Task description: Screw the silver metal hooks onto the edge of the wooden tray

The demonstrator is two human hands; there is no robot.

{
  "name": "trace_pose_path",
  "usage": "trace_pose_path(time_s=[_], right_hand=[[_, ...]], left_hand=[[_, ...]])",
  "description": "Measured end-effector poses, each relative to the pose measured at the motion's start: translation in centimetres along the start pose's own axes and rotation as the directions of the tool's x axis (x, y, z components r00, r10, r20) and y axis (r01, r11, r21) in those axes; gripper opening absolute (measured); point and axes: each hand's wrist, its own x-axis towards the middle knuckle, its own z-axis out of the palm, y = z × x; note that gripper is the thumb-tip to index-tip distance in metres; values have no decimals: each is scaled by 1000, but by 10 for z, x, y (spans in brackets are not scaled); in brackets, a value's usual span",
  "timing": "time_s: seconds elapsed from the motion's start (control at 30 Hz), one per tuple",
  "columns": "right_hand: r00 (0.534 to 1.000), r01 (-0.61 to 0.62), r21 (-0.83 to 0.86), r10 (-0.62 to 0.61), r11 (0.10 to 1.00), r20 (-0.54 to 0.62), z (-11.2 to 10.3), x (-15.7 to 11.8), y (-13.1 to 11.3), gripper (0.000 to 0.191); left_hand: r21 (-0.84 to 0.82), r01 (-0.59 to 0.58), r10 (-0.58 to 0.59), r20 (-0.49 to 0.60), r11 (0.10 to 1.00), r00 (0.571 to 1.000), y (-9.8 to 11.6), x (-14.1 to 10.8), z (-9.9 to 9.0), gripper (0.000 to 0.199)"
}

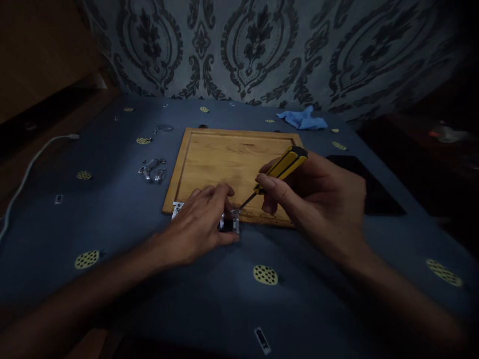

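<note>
Near frame centre, screwdriver [286, 165] slants down-left from right hand's [324, 207] pinching fingers to metal bracket [235, 223]; left hand [198, 219] nearer, fingers pinching bracket.

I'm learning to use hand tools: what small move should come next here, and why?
Probably straighten the screwdriver slightly before turning: the right hand holds it slanted, its tip reaching the metal bracket at the board's near edge, where the left hand steadies it.
</note>
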Motion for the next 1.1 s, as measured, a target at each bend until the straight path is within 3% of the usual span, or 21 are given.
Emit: trace_pose_path(time_s=[0.43,0.83,1.1], right_hand=[[996,-86,-16,86,996,-13,1,-1,0,35],[993,-106,89,102,990,50,2,-1,0,31],[993,-91,-21,92,996,71,-2,-1,1,35]], left_hand=[[19,26,-26,4,999,1000,2,0,-1,61],[22,14,-14,-3,1000,1000,1,1,0,59],[5,53,-53,32,999,998,4,1,-2,62]])
